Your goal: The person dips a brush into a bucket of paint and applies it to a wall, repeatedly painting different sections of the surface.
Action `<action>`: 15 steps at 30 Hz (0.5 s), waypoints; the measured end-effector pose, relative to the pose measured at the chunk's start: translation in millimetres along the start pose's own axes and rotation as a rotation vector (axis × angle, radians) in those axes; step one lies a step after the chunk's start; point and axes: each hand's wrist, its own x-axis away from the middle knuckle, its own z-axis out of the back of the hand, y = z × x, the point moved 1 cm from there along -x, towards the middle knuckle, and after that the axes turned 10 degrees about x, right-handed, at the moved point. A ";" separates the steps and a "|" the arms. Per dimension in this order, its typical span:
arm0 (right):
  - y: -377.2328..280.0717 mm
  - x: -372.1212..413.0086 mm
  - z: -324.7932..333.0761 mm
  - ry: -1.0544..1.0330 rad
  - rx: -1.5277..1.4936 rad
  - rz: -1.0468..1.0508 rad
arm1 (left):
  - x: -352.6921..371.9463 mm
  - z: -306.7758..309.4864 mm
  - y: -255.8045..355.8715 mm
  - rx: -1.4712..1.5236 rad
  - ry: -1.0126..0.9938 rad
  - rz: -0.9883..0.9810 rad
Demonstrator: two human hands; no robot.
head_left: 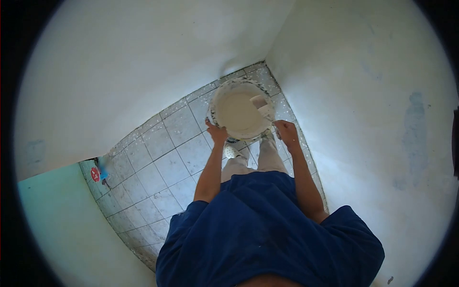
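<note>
A round bucket (235, 82) with a paint-splattered rim holds a pale, creamy liquid. My left hand (217, 132) grips its near left rim, the fingers round the edge. On the near right side, my right hand (288, 134) is closed round the handle of a wide flat paintbrush (261, 105). The brush reaches in over the right part of the bucket, its brownish end pointing away from me and overlapping the pale liquid in this view.
White walls meet in a corner just beyond the bucket. Grey floor tiles (174, 129) carry white splatters along the wall. A red round item (95, 174) and something blue (103, 171) lie at the far left. My shoe (231, 152) shows below the bucket.
</note>
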 end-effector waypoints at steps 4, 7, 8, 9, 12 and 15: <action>-1.4 -17.3 5.3 -0.010 0.010 0.003 | -21.4 9.6 -11.8 -0.035 0.026 -0.106; 4.1 -25.8 4.0 -0.042 -0.018 0.000 | -37.4 23.8 -19.6 -0.053 0.054 -0.204; 0.7 -21.3 0.1 -0.053 -0.026 -0.006 | -43.7 37.1 -25.9 -0.049 0.066 -0.240; 3.3 -23.0 -3.7 -0.070 0.003 0.023 | -49.4 49.4 -28.3 -0.057 0.050 -0.197; -0.7 -23.7 -7.9 -0.116 -0.011 0.038 | -63.6 78.1 -39.0 0.058 -0.006 0.023; -23.9 -21.3 1.6 -0.181 -0.007 0.066 | -40.4 96.7 18.4 0.222 -0.086 0.256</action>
